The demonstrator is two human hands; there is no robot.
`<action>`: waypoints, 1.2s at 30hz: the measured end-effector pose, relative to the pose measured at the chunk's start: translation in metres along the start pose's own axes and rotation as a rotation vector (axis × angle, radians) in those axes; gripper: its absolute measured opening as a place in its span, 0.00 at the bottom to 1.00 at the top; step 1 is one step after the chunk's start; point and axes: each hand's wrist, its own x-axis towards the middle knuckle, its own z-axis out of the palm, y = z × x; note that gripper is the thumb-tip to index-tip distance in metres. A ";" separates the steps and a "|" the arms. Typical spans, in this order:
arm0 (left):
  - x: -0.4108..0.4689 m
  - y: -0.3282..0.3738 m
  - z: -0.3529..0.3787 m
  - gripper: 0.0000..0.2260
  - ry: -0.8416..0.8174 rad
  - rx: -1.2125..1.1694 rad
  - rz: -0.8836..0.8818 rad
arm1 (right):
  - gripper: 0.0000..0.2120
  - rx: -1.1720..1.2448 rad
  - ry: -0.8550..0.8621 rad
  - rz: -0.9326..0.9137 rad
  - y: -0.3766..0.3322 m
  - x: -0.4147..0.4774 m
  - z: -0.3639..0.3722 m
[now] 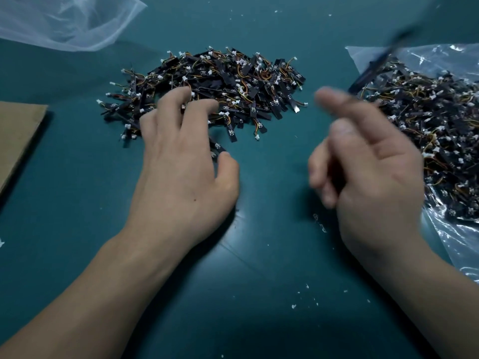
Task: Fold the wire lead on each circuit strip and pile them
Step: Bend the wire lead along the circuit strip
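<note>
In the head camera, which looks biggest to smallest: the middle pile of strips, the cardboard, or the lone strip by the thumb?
1. middle pile
2. cardboard, though the picture's edge cuts it off
3. lone strip

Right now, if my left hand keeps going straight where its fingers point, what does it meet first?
Your left hand would meet the loose pile of circuit strips first; its fingertips overlap the pile's near edge, though contact is unclear.

black on teal

the circuit strips (pixel 207 92) are black, with white connectors (pixel 184 79) and orange and yellow wire leads (pixel 245 97). the table mat (pixel 259 281) is dark teal, speckled with white flecks (pixel 294 306). the cardboard (pixel 18 136) is plain brown; the plastic bags (pixel 64 24) are clear.
</note>
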 end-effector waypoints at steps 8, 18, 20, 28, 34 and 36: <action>0.003 0.004 -0.004 0.22 0.123 -0.029 0.026 | 0.10 -0.133 -0.106 0.025 0.003 -0.004 0.003; 0.001 -0.003 0.001 0.05 0.051 0.181 0.006 | 0.08 -0.280 -0.231 0.015 0.003 -0.007 0.004; 0.001 -0.002 0.001 0.04 0.053 0.181 0.013 | 0.08 -0.295 -0.241 0.007 0.004 -0.008 0.004; 0.000 0.007 -0.005 0.02 0.177 0.055 0.105 | 0.06 -0.283 -0.213 0.010 0.005 -0.007 0.003; -0.003 0.013 -0.008 0.03 0.149 -0.149 0.327 | 0.09 -0.249 -0.207 0.024 0.005 -0.006 0.002; -0.004 0.013 -0.007 0.03 0.114 -0.192 0.393 | 0.08 -0.244 -0.219 0.022 0.006 -0.006 0.002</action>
